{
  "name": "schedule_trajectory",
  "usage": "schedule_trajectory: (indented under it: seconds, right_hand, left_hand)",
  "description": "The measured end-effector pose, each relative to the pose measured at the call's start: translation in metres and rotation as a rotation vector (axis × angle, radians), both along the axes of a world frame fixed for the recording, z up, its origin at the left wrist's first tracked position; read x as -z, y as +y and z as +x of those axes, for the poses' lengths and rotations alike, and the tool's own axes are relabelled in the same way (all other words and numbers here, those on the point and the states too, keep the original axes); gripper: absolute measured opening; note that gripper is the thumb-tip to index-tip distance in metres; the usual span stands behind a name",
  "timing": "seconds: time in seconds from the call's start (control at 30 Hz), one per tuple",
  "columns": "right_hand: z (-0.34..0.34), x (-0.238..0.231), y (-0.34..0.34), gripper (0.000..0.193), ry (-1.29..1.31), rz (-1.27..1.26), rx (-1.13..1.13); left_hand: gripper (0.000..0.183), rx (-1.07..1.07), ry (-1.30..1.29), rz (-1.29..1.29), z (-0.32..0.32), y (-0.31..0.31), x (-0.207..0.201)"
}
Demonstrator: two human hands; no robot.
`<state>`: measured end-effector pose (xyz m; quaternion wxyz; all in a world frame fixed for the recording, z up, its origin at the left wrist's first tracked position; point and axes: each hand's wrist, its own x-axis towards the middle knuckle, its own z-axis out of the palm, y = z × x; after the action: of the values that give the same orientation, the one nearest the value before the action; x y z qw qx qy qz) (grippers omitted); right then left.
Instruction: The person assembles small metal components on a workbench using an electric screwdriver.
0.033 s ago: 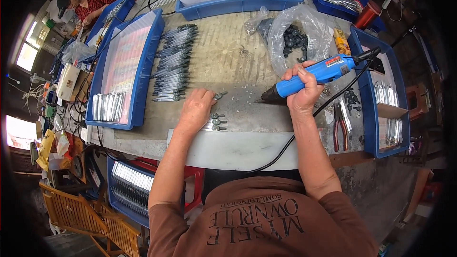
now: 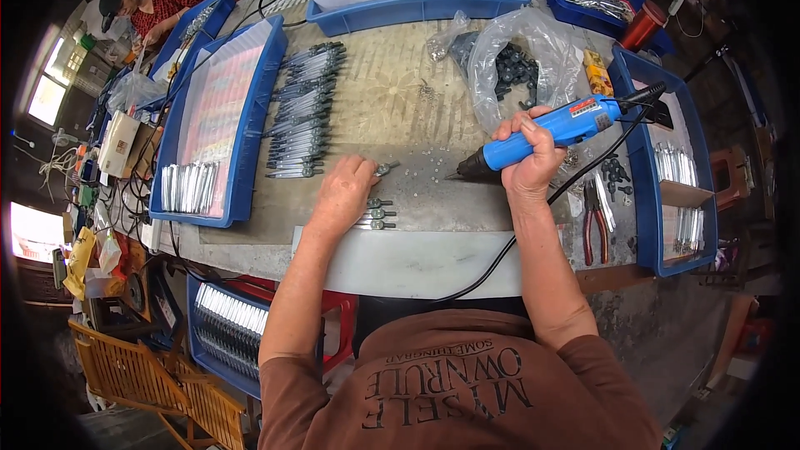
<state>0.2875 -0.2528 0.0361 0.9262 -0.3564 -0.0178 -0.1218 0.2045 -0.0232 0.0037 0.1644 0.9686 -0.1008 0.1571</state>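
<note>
1. Upper left: a window [image 2: 50, 96], its panes glaring white – the room around it is dim.
2. Left edge, mid-height: another bright opening [image 2: 35, 232].
3. Lower left: slatted yellow-brown wooden furniture [image 2: 125, 368].
4. Centre: a broad worktable [image 2: 379, 83], its beige-grey top worn and stained.
5. Below the table, left of centre: red plastic furniture [image 2: 343, 321] – partly hidden.
6. Lower right: mottled grey floor [image 2: 658, 325].
</note>
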Motion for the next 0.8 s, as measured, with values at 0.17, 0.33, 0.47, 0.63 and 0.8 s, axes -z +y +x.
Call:
schedule_trajectory:
  seconds: [0.17, 0.33, 0.47, 0.63, 0.8]
  right_hand:
    - [0.001, 0.002, -0.001, 0.025, -0.007, 0.003, -0.010]
    - [0.001, 0.001, -0.001, 0.025, -0.005, -0.001, 0.009]
    - [0.002, 0.001, -0.002, 0.024, -0.003, 0.016, -0.002]
    - [0.002, 0.001, -0.001, 0.024, -0.019, 0.024, -0.010]
    - [0.004, 0.008, -0.004, 0.025, -0.019, -0.074, -0.017]
  left_hand:
    - [0.016, 0.085, 0.027, 0.055, -0.003, -0.011, -0.015]
    - [0.012, 0.069, 0.169, 0.183, -0.004, -0.014, -0.019]
    - [0.011, -0.007, 0.158, 0.180, -0.004, -0.006, -0.017]
    - [0.014, -0.043, 0.050, 0.055, -0.003, -0.001, -0.005]
    - [0.014, -0.057, 0.015, -0.026, -0.003, -0.002, -0.001]
